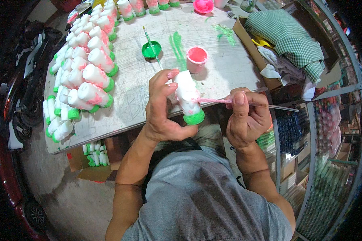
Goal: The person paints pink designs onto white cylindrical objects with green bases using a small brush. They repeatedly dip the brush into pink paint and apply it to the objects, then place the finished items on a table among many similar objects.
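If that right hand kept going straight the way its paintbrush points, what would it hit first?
Probably the green-based white cylinder in the left hand; the right hand's paintbrush seems to touch it, though depth is unclear.

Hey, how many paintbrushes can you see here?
2. One brush is in the right hand, its tip at the white piece; the other brush lies across the green dish. Others may be hidden from view.

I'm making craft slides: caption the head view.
The left hand holds a green-ended white piece while the right hand touches a pink-coated brush to its side.
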The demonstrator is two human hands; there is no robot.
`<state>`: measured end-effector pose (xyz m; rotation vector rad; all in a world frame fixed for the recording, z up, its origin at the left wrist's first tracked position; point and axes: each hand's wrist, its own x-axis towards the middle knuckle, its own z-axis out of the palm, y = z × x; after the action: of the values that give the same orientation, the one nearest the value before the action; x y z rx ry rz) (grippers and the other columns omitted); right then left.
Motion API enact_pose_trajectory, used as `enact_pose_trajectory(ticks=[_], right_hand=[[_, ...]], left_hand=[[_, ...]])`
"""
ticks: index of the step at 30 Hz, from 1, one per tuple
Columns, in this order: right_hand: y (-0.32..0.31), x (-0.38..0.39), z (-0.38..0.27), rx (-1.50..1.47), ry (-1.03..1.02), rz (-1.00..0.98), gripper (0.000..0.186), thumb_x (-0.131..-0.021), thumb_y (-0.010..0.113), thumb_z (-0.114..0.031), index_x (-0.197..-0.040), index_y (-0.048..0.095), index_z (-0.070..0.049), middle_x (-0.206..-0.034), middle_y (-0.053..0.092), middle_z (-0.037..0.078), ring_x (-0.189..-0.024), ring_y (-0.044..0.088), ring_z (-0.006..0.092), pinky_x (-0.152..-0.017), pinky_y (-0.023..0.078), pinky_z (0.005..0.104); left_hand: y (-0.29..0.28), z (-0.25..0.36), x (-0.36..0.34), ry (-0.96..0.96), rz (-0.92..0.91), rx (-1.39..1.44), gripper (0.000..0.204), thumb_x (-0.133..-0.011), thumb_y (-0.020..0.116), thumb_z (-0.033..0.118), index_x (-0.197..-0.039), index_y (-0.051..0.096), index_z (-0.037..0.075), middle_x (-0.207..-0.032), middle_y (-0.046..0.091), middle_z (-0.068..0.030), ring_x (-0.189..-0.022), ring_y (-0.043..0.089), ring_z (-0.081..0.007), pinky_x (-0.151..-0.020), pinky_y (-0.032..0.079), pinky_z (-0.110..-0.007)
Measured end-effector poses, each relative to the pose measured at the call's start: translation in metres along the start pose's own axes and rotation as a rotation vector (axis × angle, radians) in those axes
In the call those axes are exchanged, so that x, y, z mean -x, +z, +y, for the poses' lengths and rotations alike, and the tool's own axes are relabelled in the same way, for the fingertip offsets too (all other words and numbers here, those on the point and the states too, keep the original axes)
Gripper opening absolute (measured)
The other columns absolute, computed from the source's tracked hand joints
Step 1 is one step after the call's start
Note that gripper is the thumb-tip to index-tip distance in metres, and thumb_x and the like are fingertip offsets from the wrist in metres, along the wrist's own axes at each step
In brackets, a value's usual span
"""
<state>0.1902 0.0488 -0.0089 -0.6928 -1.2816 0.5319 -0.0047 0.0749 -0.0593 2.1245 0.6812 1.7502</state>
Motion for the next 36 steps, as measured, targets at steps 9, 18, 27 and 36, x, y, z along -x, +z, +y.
enact_pose_trajectory(ticks=[9, 18, 27, 36], right_hand=[[-0.004, 0.003, -0.003, 0.061, 0.099, -0.013, 0.009, -0.103, 0.061, -0.008, -0.099, 0.055, -0.002, -0.085, 0.068, 0.014, -0.069, 0.058, 0.0132, -0.063, 0.048, 0.0258], [0.002, 0.003, -0.002, 0.019, 0.095, 0.022, 0.009, -0.102, 0.062, -0.008, -0.101, 0.057, -0.001, -0.085, 0.069, 0.013, -0.072, 0.061, 0.0135, -0.066, 0.05, 0.0262], [0.006, 0.003, -0.015, 0.15, -0.316, -0.258, 0.016, -0.097, 0.07, -0.01, -0.101, 0.058, -0.001, -0.086, 0.07, 0.014, -0.075, 0.067, 0.0267, -0.072, 0.055, 0.0398], [0.008, 0.001, -0.03, 0.207, -0.343, -0.402, 0.019, -0.089, 0.077, -0.01, -0.098, 0.062, -0.003, -0.09, 0.071, 0.012, -0.079, 0.067, 0.029, -0.075, 0.054, 0.0424]], left_hand=[[0.002, 0.003, -0.004, -0.016, 0.087, 0.072, 0.109, -0.048, 0.088, 0.016, -0.144, 0.039, 0.008, -0.139, 0.049, -0.0279, -0.127, 0.052, -0.0406, -0.107, 0.044, -0.05], [-0.001, 0.002, -0.003, -0.005, 0.103, 0.143, 0.111, -0.048, 0.089, 0.019, -0.145, 0.038, 0.005, -0.141, 0.047, -0.026, -0.13, 0.05, -0.0386, -0.11, 0.042, -0.049], [-0.013, 0.011, -0.002, -0.015, 0.133, 0.096, 0.105, -0.047, 0.086, 0.017, -0.141, 0.042, 0.0, -0.137, 0.051, -0.0268, -0.128, 0.052, -0.0381, -0.109, 0.043, -0.047], [-0.025, 0.023, -0.009, -0.026, 0.081, -0.086, 0.098, -0.047, 0.081, 0.015, -0.138, 0.047, -0.001, -0.133, 0.055, -0.0258, -0.121, 0.056, -0.0427, -0.106, 0.044, -0.049]])
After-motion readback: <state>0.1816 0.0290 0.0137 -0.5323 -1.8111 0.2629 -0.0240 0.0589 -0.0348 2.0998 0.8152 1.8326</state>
